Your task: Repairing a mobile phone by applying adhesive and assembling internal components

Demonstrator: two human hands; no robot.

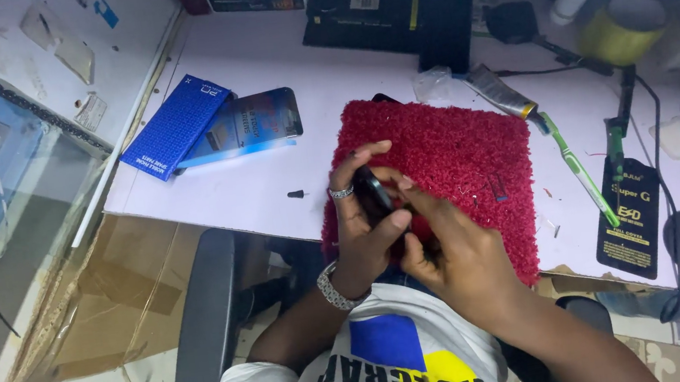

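The left hand gripped a black phone; the right hand pinched its edge, above the red mat.

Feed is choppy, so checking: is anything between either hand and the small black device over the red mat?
Nothing visible. The left hand already holds the black device in its grip, and the right hand touches its lower end, both above the near edge of the red mat.

Head view, single camera: worn on the person's head, looking steeply down and forward, close over the near edge of the table, tilted.
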